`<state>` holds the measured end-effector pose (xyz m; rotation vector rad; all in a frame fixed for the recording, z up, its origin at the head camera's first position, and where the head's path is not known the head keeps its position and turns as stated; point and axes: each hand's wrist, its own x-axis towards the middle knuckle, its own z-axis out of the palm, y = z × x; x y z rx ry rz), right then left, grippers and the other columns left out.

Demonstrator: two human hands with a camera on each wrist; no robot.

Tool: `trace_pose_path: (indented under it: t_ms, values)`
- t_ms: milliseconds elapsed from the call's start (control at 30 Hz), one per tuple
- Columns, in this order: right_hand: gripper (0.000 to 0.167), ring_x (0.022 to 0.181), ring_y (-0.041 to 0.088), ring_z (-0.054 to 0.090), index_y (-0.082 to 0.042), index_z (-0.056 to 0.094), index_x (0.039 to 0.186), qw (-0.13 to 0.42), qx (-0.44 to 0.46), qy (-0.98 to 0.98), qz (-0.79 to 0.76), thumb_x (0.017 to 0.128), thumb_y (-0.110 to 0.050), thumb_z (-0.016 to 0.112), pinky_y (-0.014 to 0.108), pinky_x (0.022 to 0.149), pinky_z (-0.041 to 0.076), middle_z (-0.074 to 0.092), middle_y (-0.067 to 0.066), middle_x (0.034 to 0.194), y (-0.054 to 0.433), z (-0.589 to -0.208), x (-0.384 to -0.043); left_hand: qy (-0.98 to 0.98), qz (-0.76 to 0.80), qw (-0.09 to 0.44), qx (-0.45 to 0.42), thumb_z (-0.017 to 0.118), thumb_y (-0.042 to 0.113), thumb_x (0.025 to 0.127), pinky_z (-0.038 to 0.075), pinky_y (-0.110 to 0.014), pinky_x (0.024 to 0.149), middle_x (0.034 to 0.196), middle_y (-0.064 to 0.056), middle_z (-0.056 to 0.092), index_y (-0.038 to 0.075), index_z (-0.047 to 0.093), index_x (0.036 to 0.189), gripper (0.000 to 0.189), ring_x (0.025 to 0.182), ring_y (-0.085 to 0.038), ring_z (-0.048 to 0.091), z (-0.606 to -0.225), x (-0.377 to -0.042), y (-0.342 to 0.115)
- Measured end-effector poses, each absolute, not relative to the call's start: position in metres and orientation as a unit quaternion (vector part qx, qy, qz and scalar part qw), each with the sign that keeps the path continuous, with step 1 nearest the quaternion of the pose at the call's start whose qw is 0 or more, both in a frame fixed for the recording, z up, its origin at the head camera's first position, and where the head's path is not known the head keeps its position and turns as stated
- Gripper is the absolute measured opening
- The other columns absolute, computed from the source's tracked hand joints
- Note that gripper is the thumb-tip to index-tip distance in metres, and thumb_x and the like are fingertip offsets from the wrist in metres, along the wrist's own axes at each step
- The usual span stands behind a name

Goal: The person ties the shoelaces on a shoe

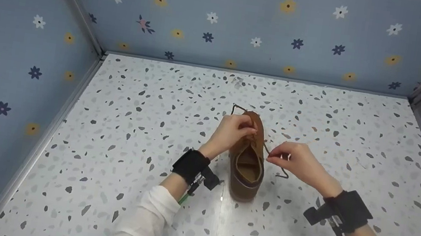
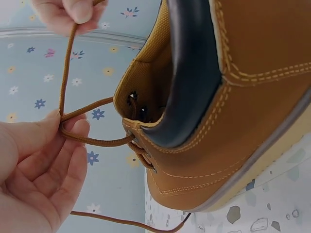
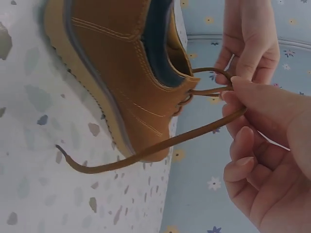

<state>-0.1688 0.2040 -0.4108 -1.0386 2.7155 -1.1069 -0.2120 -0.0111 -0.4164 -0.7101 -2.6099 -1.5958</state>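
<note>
A brown leather shoe with a dark padded collar stands on the speckled surface, toe pointing away from me. Above its tongue, my left hand pinches the brown shoelace between thumb and forefinger where strands cross. To the right of the shoe, my right hand pinches another stretch of the shoelace, whose loose tip hangs below the fingers. In the left wrist view the lace runs taut between both hands. One lace end lies out past the toe on the left. Some eyelets are hidden by the left hand.
The white speckled tabletop extends around the shoe. Blue flowered panels enclose it at the back and both sides. Black straps with small cameras sit on both wrists.
</note>
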Motion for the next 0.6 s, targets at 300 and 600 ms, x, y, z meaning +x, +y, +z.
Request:
trace_pose_path:
  t_ms: [300, 600]
  values:
    - [0.017, 0.065, 0.009, 0.048, -0.011, 0.068, 0.087, 0.055, -0.308, 0.889, -0.334, 0.081, -0.028, 0.068, 0.026, 0.056, 0.041, 0.053, -0.01, 0.076, 0.211, -0.441, -0.153, -0.848, -0.472, 0.011, -0.238, 0.064, 0.009, 0.084, 0.044, -0.018, 0.065, 0.079, 0.0, 0.064, 0.004, 0.067, 0.084, 0.006, 0.07, -0.008, 0.057, -0.416, -0.214, -0.012]
    - [0.015, 0.063, 0.009, 0.053, -0.006, 0.066, 0.091, 0.088, -0.281, 0.882, -0.368, 0.082, -0.018, 0.068, 0.026, 0.056, 0.044, 0.058, -0.008, 0.072, 0.215, -0.455, -0.142, -0.885, -0.4, 0.009, -0.24, 0.064, 0.011, 0.084, 0.041, -0.021, 0.063, 0.074, 0.0, 0.058, 0.006, 0.062, 0.077, 0.009, 0.068, -0.011, 0.051, -0.41, -0.216, -0.014]
